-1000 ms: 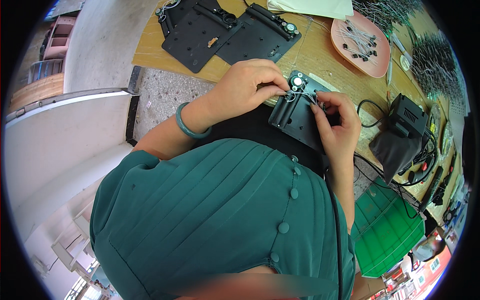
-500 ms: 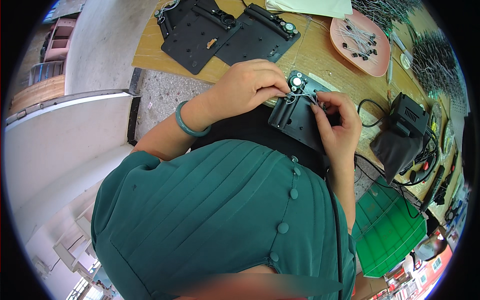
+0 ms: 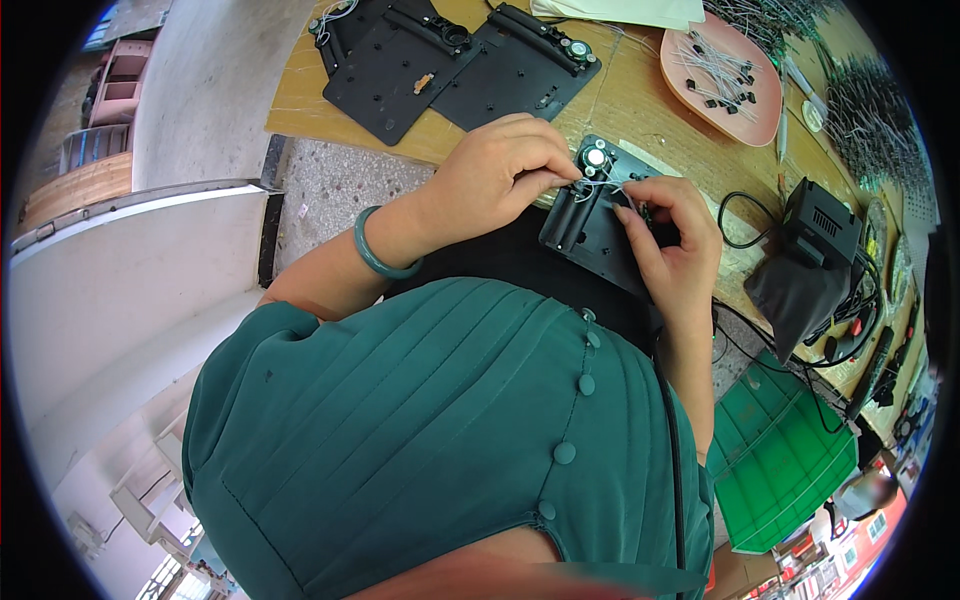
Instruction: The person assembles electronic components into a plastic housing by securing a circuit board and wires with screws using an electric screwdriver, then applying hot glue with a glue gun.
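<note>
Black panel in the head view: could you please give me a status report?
Left hand pinching white wires; right hand at the wires, grip unclear. Black panel beneath them. Looped black cable just right of the right hand.

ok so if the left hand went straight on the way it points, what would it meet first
Past the white wires at the left hand's fingertips, probably the right hand, across the black plate; depth is unclear.

Through my feed I see a black panel [image 3: 610, 242] askew beneath the left fingers [image 3: 548, 158] and right fingers [image 3: 665, 193], its round white-centred part [image 3: 595, 157] near the left; thin white wires [image 3: 602, 184] stretch between.
</note>
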Demonstrator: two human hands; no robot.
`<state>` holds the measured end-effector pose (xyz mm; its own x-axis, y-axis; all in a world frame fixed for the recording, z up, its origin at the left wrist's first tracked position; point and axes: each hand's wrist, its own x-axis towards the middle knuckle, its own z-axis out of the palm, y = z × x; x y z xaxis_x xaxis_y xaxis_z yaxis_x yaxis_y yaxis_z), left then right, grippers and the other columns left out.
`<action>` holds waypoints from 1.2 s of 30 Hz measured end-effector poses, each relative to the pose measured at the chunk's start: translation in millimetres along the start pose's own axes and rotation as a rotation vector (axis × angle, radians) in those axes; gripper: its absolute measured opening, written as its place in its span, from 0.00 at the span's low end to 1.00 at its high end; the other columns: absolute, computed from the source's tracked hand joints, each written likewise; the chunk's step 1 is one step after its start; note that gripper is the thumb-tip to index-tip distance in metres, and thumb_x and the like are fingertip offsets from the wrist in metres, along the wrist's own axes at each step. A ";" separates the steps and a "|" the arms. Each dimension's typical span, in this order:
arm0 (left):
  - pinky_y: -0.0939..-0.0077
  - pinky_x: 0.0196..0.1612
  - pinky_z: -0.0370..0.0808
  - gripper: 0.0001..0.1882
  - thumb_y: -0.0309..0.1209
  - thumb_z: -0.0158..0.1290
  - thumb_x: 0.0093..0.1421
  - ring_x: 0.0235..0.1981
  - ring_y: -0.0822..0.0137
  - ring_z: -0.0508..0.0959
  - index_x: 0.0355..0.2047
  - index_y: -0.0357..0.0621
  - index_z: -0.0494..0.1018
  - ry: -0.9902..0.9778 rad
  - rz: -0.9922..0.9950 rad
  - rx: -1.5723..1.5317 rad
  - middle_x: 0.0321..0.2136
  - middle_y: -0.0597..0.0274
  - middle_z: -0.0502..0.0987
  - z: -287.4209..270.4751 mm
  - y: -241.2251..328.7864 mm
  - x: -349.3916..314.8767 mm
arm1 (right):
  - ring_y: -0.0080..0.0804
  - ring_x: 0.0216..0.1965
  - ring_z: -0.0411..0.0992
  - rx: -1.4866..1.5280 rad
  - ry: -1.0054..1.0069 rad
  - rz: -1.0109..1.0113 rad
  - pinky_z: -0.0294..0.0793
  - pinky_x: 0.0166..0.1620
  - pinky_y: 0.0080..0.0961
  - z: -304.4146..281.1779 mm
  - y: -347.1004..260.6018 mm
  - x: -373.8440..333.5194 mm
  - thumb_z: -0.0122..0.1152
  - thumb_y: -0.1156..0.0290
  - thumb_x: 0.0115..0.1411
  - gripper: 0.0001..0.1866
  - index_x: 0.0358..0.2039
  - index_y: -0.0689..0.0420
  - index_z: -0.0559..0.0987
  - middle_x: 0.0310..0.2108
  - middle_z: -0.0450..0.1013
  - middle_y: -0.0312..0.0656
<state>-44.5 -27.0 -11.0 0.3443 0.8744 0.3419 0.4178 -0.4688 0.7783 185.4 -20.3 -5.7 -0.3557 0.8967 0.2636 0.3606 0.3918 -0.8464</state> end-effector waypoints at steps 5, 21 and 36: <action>0.72 0.39 0.73 0.04 0.19 0.56 0.54 0.34 0.62 0.76 0.31 0.38 0.78 -0.015 -0.013 0.020 0.30 0.60 0.78 -0.7 1.6 -0.3 | 0.37 0.34 0.74 -0.073 -0.024 -0.083 0.72 0.37 0.28 4.0 -1.2 1.6 0.67 0.80 0.47 0.11 0.34 0.58 0.80 0.32 0.74 0.42; 0.73 0.38 0.74 0.05 0.21 0.60 0.51 0.34 0.63 0.77 0.30 0.38 0.78 -0.057 -0.052 -0.019 0.31 0.59 0.79 -5.2 6.2 5.5 | 0.40 0.34 0.73 -0.141 -0.006 -0.132 0.72 0.37 0.31 6.5 4.4 0.2 0.67 0.78 0.47 0.11 0.33 0.57 0.81 0.32 0.73 0.41; 0.73 0.37 0.73 0.05 0.22 0.62 0.49 0.34 0.64 0.77 0.29 0.41 0.80 -0.020 -0.016 0.018 0.30 0.61 0.78 -4.1 3.9 0.0 | 0.46 0.52 0.65 -0.410 -0.210 -0.114 0.59 0.58 0.46 -13.2 -11.4 3.4 0.78 0.56 0.30 0.49 0.57 0.52 0.70 0.47 0.68 0.43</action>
<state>-46.3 -28.3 -5.8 0.3544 0.8793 0.3181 0.4385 -0.4568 0.7740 191.4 -19.0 10.9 -0.5641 0.7987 0.2096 0.6044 0.5723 -0.5542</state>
